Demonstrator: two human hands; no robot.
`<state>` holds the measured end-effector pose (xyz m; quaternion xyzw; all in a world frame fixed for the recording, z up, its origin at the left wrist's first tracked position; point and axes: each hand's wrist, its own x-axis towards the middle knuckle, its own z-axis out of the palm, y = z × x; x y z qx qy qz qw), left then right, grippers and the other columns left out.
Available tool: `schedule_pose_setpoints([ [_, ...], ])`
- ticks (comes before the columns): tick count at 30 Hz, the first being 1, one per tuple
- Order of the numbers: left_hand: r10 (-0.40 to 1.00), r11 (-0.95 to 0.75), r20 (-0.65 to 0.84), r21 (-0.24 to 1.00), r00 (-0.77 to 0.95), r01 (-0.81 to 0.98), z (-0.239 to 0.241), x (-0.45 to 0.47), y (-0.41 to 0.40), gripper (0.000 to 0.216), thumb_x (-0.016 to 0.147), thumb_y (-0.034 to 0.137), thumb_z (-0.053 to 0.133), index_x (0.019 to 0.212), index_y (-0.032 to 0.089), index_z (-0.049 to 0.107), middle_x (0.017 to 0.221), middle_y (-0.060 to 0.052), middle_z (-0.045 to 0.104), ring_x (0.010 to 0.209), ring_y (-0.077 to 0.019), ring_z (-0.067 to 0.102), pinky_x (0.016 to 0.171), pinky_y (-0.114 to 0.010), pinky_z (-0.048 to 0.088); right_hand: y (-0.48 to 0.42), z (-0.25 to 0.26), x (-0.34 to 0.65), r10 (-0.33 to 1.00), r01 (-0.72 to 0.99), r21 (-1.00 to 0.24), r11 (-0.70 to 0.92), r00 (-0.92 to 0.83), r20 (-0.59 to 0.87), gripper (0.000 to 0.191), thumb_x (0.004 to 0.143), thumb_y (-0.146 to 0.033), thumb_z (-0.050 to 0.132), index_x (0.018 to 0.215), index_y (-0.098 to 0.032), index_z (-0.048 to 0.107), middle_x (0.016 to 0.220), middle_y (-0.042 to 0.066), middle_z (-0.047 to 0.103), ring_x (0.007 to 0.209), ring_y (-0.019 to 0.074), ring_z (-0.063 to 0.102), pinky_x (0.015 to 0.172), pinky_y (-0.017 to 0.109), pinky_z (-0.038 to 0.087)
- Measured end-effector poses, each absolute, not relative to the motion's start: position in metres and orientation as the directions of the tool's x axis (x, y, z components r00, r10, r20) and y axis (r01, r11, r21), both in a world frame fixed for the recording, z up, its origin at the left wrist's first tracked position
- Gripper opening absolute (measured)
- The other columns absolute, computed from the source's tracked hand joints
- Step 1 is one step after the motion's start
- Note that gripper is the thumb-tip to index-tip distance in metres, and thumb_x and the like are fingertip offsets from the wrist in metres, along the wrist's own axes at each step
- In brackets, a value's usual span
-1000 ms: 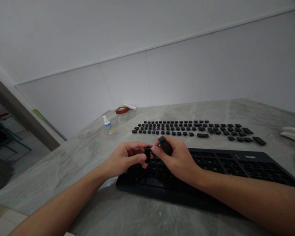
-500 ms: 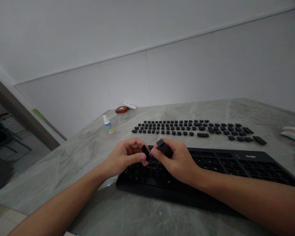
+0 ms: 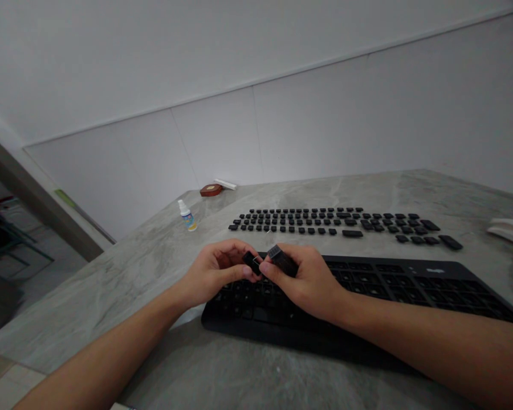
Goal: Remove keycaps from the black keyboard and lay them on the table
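My left hand [image 3: 222,266] pinches a long black keycap [image 3: 252,262] between thumb and fingers, and a thin metal wire shows along its edge. Close beside it, my right hand [image 3: 310,279] is closed around a small black brush [image 3: 283,261] whose grey, textured end points up and left. The tips of the right thumb and index finger meet at the keycap's wire. Whether they pinch the wire is too small to tell. Both hands are above a black keyboard [image 3: 273,333] with its key sockets bare, partly hidden by the hands and right forearm.
Rows of loose black keycaps [image 3: 303,222] lie behind the keyboard on the grey marbled table [image 3: 154,273]. A white spray bottle [image 3: 187,216] stands at left. Farther back are a brown box [image 3: 211,190] and a white strip [image 3: 226,184]. A white cloth-like item [image 3: 511,230] lies at right.
The long keycap has tilted in my left hand, so its wire side faces the right fingertips more. The brush end has shifted slightly left and down.
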<state>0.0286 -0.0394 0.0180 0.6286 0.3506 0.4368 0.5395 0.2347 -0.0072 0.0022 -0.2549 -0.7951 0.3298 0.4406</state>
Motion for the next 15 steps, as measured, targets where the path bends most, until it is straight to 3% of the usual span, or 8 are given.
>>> schedule_pose_setpoints([
  [15,0.917,-0.192,0.177,0.981,0.357,0.007,0.0191,0.0278,-0.0399,0.022,0.079,0.02,0.08,0.097,0.013,0.069,0.082,-0.004,0.075,0.074,-0.0138,0.071,0.073,-0.023,0.057,-0.0073,0.0018,0.2333,0.745,0.169,-0.786,0.595,-0.484,0.46,0.023,0.084,-0.028,0.06,0.064,-0.017,0.06,0.056,-0.003,0.053,0.054,0.0118,0.045,0.05,0.025,0.033],
])
